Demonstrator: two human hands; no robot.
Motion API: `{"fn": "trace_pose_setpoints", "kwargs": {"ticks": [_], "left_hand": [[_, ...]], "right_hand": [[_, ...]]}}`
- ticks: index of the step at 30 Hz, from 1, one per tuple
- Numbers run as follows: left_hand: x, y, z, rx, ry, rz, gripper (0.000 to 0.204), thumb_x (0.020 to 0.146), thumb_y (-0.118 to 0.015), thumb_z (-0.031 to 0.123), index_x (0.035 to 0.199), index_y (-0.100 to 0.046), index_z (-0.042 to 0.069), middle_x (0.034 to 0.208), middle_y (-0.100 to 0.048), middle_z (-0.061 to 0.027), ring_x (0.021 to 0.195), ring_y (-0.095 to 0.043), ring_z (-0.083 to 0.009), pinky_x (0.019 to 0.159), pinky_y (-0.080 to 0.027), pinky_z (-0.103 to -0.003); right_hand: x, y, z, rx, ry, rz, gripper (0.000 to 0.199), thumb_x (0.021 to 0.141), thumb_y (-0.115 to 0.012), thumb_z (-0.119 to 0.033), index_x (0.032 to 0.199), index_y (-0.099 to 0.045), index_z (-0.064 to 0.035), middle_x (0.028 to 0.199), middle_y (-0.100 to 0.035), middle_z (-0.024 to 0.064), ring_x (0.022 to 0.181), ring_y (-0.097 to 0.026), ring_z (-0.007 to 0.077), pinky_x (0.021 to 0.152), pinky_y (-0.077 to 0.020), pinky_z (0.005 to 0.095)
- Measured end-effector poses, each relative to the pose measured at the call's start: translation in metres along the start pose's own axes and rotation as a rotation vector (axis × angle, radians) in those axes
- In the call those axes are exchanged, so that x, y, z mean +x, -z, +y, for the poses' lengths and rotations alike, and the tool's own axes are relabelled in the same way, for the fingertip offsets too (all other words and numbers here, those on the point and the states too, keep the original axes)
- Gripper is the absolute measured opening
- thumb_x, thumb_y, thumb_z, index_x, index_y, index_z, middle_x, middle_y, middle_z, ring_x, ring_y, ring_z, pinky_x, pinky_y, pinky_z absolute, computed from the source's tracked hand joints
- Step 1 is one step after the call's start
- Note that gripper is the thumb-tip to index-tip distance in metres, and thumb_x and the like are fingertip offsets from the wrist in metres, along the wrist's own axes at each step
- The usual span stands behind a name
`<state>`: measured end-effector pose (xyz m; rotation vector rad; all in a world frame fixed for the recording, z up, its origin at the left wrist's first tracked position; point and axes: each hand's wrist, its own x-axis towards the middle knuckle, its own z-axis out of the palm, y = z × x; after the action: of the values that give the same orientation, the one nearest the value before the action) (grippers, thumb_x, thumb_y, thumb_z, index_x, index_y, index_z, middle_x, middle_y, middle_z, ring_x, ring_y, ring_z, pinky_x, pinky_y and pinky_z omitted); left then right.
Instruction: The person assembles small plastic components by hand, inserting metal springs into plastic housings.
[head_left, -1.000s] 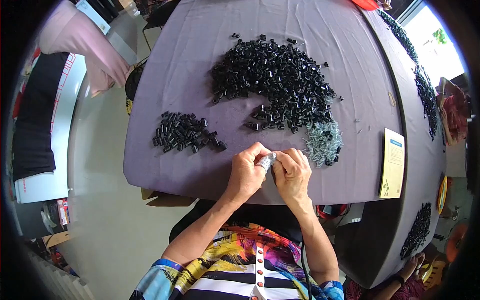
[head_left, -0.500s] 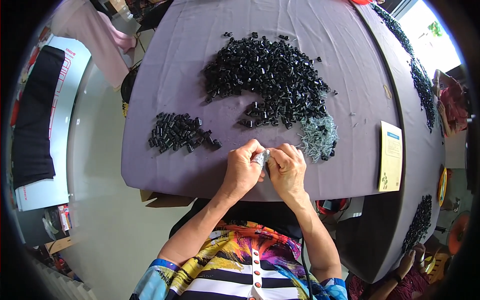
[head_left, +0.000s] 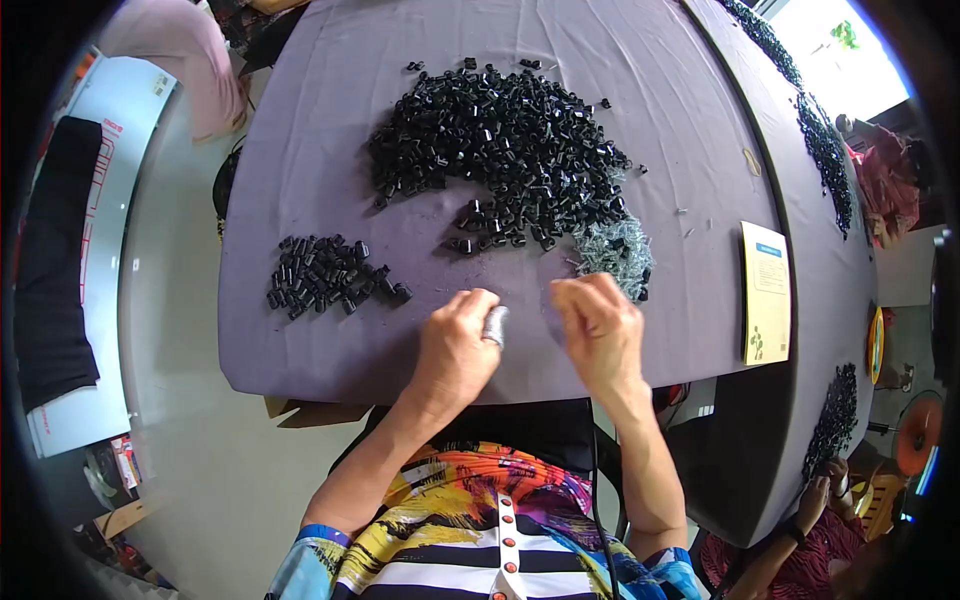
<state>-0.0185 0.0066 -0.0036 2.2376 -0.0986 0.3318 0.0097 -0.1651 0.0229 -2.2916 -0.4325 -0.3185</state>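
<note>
My left hand (head_left: 457, 345) is closed above the near part of the table, its fingers curled inward. Silvery wrapping (head_left: 495, 326) covers one of its digits. To the right, my right hand (head_left: 605, 335) is also curled and slightly blurred, just in front of a heap of small clear plastic pieces (head_left: 622, 250). What either hand holds, if anything, is hidden by the fingers. A large pile of small black plastic parts (head_left: 500, 135) spreads beyond both hands. A smaller pile of black parts (head_left: 325, 272) lies left of my left hand.
Grey-purple cloth covers the table (head_left: 310, 140). A yellow printed booklet (head_left: 765, 295) lies near its right side, with a rubber band (head_left: 751, 162) farther back. At an adjoining table on the right, other people work by more black parts (head_left: 832, 420).
My hands were together at the fingertips and are now apart, the right one moved to the right. The whole view has shifted slightly.
</note>
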Motion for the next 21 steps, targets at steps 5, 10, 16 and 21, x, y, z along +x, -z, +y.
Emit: {"fn": "trace_pose_setpoints", "kwargs": {"ticks": [5, 10, 16, 21], "left_hand": [[0.002, 0.036, -0.018, 0.187, 0.087, 0.070, 0.014, 0.078, -0.064, -0.001, 0.091, -0.060, 0.004, 0.082, -0.065, -0.0170, 0.072, -0.065, -0.0359, 0.062, -0.053, -0.042], [0.002, 0.050, -0.025, 0.301, 0.106, 0.094, 0.012, 0.079, -0.066, 0.005, 0.091, -0.065, 0.006, 0.081, -0.066, -0.0132, 0.071, -0.065, -0.0335, 0.060, -0.053, -0.040], [0.028, 0.053, -0.007, 0.271, 0.080, 0.116, 0.015, 0.077, -0.067, 0.001, 0.092, -0.069, 0.004, 0.080, -0.066, -0.0137, 0.070, -0.064, -0.0309, 0.061, -0.050, -0.036], [0.080, 0.026, -0.017, 0.221, -0.052, 0.140, 0.012, 0.075, -0.067, 0.005, 0.085, -0.070, 0.010, 0.080, -0.062, -0.0105, 0.077, -0.061, -0.0307, 0.066, -0.050, -0.041]], "right_hand": [[0.023, 0.012, 0.019, -0.305, 0.039, -0.050, 0.009, 0.078, -0.067, -0.006, 0.088, -0.069, -0.0060, 0.079, -0.061, 0.0078, 0.073, -0.062, 0.0248, 0.065, -0.0502, 0.0355], [0.030, 0.003, 0.024, -0.488, 0.059, -0.131, 0.009, 0.077, -0.068, -0.009, 0.086, -0.068, -0.0078, 0.079, -0.058, 0.0077, 0.078, -0.060, 0.0259, 0.068, -0.0491, 0.0373], [0.035, -0.002, 0.024, -0.474, 0.013, -0.152, 0.004, 0.077, -0.065, -0.010, 0.078, -0.063, -0.0058, 0.081, -0.056, 0.0084, 0.080, -0.059, 0.0289, 0.069, -0.0481, 0.0398], [0.037, 0.003, 0.021, -0.293, 0.031, -0.080, 0.006, 0.077, -0.062, -0.007, 0.080, -0.059, -0.0038, 0.080, -0.055, 0.0099, 0.079, -0.058, 0.0299, 0.069, -0.0469, 0.0400]]}}
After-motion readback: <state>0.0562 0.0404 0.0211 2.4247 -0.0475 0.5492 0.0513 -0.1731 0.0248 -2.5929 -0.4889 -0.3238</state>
